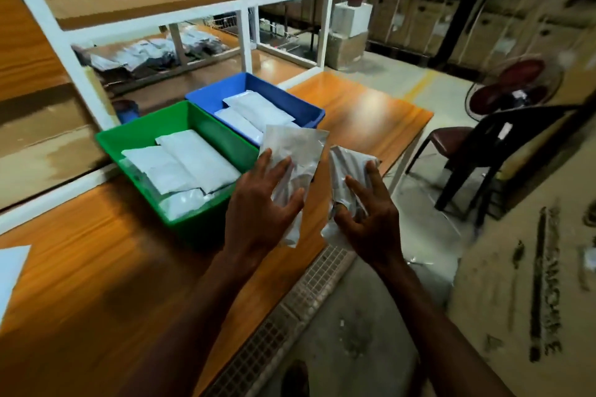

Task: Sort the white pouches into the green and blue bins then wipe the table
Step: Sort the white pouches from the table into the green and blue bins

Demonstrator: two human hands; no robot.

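Observation:
My left hand [258,206] grips a white pouch [292,147] raised above the table, just right of the green bin [135,135]. My right hand [367,216] grips a second, crumpled white pouch [346,161] beside it. The green bin holds several white pouches [180,161] lying flat. Behind it, touching, stands the blue bin [283,100] with two or three white pouches [254,109] inside. Both bins rest on the wooden table [96,284].
A white sheet corner [11,267] lies at the table's left edge. A white shelving frame [242,10] stands behind the bins, with more pouches [154,53] beyond it. A dark chair [503,151] and a fan [512,87] stand right. A floor grate [290,309] runs along the table's near edge.

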